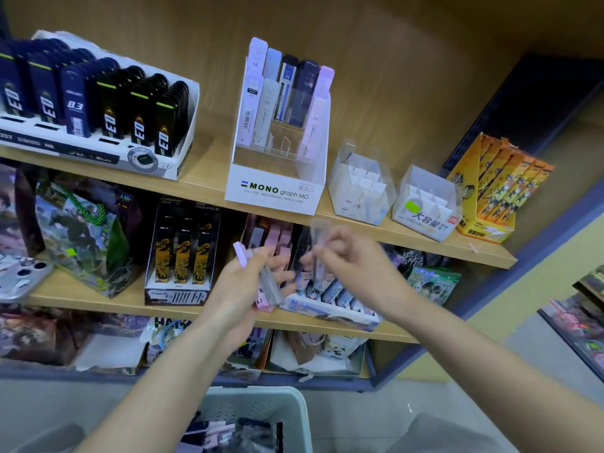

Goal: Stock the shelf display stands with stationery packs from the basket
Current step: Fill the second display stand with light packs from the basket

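Both hands are hovering in front of the shelving, near me and above the basket. My left hand (240,289) is curling its fingers round a small bundle of packs (269,282). These are slim lilac and clear cases lying tilted across the palm, with one lilac cap sticking out to the upper left. My right hand (346,256) is pinching a single clear pack (317,233) between thumb and fingertips, holding it roughly upright just right of the bundle. Motion is blurring it, so I cannot read its print.

On the upper shelf (209,168) the white MONO stand (274,191) is holding upright lead cases (284,86) in lilac, pale blue, navy and pink at its back, with clear dividers showing in front. Right of it, a six-sided clear stand (359,188) and a square clear stand (425,207) are each holding small white packs. An orange box (490,204) is holding long orange packs leaning inside. Far left, a white tray (98,155) is carrying rows of dark cases.

Down near me the pale basket (261,397) is holding a jumble of dark and pink packs (228,433).
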Motion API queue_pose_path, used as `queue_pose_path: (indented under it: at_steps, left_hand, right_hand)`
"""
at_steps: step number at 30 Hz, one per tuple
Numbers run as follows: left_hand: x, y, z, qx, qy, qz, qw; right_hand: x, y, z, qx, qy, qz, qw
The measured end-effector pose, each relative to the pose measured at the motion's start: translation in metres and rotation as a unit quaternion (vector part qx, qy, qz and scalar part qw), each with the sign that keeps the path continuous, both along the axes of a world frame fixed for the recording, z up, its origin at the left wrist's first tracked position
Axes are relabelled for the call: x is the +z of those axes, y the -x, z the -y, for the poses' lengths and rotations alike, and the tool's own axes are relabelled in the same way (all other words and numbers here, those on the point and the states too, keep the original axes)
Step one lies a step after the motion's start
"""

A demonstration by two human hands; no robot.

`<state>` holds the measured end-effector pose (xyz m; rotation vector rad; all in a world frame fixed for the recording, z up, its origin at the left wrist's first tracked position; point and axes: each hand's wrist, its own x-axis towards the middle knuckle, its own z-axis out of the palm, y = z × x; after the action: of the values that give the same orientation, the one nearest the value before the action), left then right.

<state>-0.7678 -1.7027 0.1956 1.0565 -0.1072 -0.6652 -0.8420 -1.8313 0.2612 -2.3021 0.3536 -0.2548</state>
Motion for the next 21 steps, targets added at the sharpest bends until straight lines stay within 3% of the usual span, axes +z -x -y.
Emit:
queue_pose_path:
  at_steps: [6, 10, 17, 21]
  left_hand:
    - [0.001, 0.001, 0.0, 0.011, -0.027, -0.012, 1.0]
    - [-0.004, -0.001, 0.001, -0.025, -0.066, -0.008, 0.997]
    - [-0.004, -0.007, -0.003, -0.07, -0.099, -0.002, 0.993]
    - [-0.002, -0.009, -0.002, -0.077, -0.036, -0.038, 0.996]
  right_hand:
    - [0.053, -0.016, 0.04, -0.114, 0.105, 0.197, 0.968]
    - [0.073, -0.051, 0.065, -0.157, 0.107, 0.27, 0.944]
    - [0.078, -0.093, 0.088, -0.113, 0.22, 0.184, 0.951]
    - [0.084, -0.098, 0.097, -0.082, 0.255, 0.132, 0.954]
